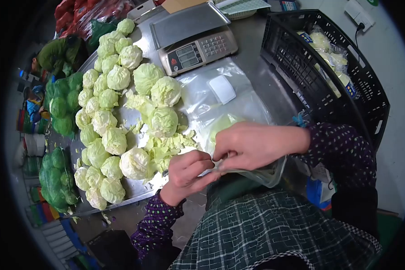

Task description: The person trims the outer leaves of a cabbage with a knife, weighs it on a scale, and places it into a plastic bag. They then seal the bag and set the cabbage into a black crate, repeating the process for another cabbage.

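Both my hands meet at the near edge of the metal table, pinching the edge of a clear plastic bag [272,176]. My left hand [191,174] has its thumb and fingers pressed together on it. My right hand [252,145] is curled over the bag from the other side, fingertips almost touching the left ones. Beneath and beyond my right hand, pale green cabbage [224,122] shows through plastic. A stack of flat clear bags [198,92] with a white rectangular piece [222,89] on top lies just beyond. Loose cabbage leaves [166,148] are left of my hands.
Many cabbage heads [118,77] cover the table's left side. A digital scale [198,49] stands at the back. At right, a black crate [297,67] holds wrapped cabbages [320,41]. Green net sacks [54,180] and a bent-over person [58,56] are beyond the left edge.
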{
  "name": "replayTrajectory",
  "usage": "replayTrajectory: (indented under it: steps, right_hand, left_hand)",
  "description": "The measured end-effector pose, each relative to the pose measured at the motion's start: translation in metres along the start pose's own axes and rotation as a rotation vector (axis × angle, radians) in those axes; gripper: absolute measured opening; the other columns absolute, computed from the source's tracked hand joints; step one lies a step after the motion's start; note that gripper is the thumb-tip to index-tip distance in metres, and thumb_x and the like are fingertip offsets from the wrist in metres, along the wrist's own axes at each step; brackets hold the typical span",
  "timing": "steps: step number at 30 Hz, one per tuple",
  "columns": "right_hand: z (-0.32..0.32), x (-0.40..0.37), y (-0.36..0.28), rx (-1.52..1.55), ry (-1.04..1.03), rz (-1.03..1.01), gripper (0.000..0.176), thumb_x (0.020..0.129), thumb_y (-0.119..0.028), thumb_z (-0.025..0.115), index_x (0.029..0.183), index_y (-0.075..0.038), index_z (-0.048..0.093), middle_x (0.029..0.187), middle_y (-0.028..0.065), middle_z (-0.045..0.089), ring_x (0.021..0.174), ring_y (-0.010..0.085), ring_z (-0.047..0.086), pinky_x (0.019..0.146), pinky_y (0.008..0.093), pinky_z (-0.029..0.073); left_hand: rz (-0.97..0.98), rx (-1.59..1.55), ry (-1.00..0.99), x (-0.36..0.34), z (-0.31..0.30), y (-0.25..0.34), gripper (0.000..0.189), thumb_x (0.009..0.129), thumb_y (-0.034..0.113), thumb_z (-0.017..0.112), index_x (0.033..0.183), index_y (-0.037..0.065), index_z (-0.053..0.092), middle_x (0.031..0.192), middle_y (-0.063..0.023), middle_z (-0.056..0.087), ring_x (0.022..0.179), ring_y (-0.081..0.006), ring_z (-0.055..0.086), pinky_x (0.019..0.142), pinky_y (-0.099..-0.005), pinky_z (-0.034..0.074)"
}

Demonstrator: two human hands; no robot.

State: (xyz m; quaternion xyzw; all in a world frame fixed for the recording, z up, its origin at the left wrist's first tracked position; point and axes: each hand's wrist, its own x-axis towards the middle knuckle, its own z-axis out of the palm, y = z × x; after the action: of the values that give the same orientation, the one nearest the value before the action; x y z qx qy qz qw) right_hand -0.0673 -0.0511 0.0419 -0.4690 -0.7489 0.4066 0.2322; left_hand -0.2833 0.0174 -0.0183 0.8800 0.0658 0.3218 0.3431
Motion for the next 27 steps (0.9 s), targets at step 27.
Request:
replayTrajectory:
  steps: [27]
  right_hand:
    - [0.065, -0.025, 0.01, 0.623, -0.197, 0.281, 0.024, 0.073, -0.016, 0.079, 0.072, 0.001, 0.062, 0.063, 0.0047, 0.061, 0.058, 0.0104, 0.054, 0.053, 0.026, 0.042]
  left_hand:
    - [0.137, 0.158, -0.038, -0.021, 0.013, 0.026, 0.034, 0.059, 0.02, 0.084, 0.077, 0.006, 0.059, 0.076, -0.0052, 0.058, 0.057, -0.0185, 0.059, 0.045, -0.0281, 0.046]
